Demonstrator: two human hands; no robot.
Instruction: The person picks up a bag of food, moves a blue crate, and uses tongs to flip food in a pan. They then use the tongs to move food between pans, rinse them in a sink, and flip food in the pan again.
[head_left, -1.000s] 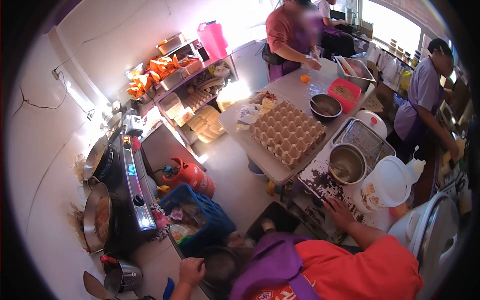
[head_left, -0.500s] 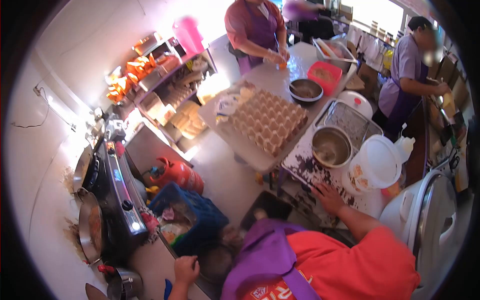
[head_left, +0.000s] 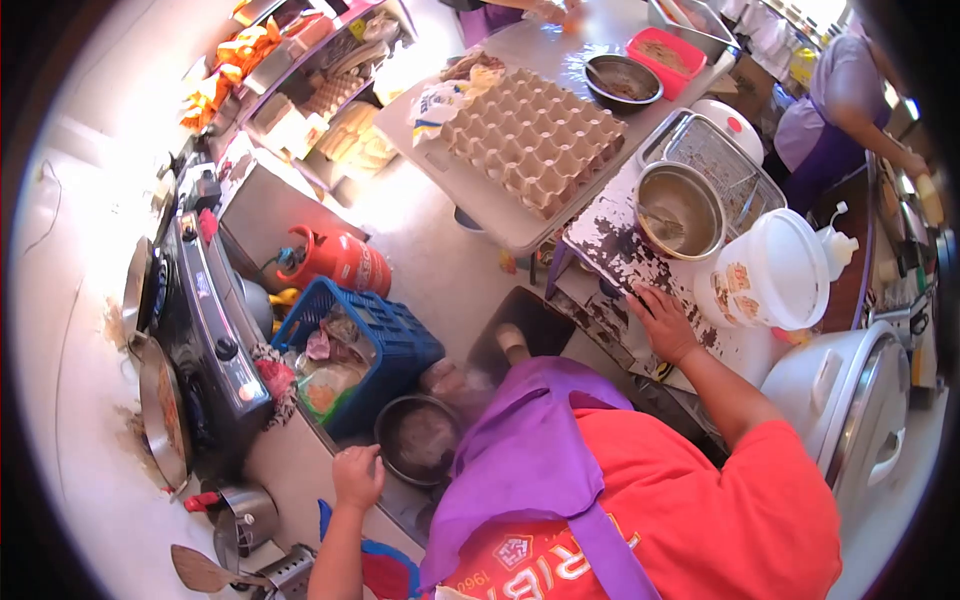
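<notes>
My right hand [head_left: 660, 320] lies open with fingers spread on the edge of a worn table [head_left: 600, 232], its white coating peeled to dark patches. Beyond it are a steel bowl [head_left: 680, 210] with residue inside and a white plastic bucket [head_left: 764, 270]. My left hand [head_left: 358, 476] rests at the counter's edge with loosely bent fingers, and I see nothing in it. Next to it, lower down, sits a dark round pot [head_left: 418, 440] with cloudy contents. A steel pot with a red handle [head_left: 243, 515] and a wooden spatula [head_left: 205, 570] are on the counter to its left.
A stove [head_left: 215, 310] and pan [head_left: 160, 410] line the left wall. A red gas cylinder [head_left: 340, 260] and blue crate [head_left: 365, 340] stand on the floor. Egg trays [head_left: 535, 140] cover part of the far table. A big lidded cooker [head_left: 850, 410] is right; a co-worker [head_left: 835, 110] stands beyond.
The view has tipped downward, so more of my apron, the pot and the counter shows. My right hand stays on the table edge. My left hand's fingers have loosened a little.
</notes>
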